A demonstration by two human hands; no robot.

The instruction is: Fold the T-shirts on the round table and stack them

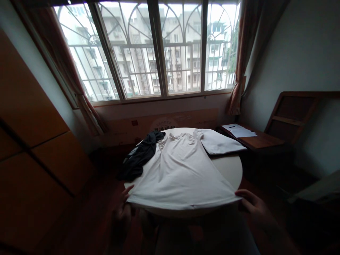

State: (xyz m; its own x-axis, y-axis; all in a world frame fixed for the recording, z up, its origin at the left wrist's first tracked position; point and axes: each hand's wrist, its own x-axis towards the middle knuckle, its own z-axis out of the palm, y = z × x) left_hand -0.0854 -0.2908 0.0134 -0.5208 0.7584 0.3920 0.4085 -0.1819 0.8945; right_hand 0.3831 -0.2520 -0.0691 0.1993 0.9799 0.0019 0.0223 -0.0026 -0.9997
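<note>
A white T-shirt (183,170) lies spread over a round white table (233,171), its collar toward the window and its hem toward me. My left hand (124,205) is closed on the hem's left corner, thumb and fingers pinching the cloth. At the opposite corner my right hand (249,202) pinches the hem as well. Between the two hands the hem is drawn out wide, over the table's near edge. Soft creases run across the shirt's middle, and its sleeves look bunched near the collar.
Dark clothing (143,156) lies bunched at the table's left. A folded white cloth (220,141) sits at the back right, with something dark under it. Beyond are a wooden side table (265,140) with papers (240,131) and a long cardboard box (127,127) below the window.
</note>
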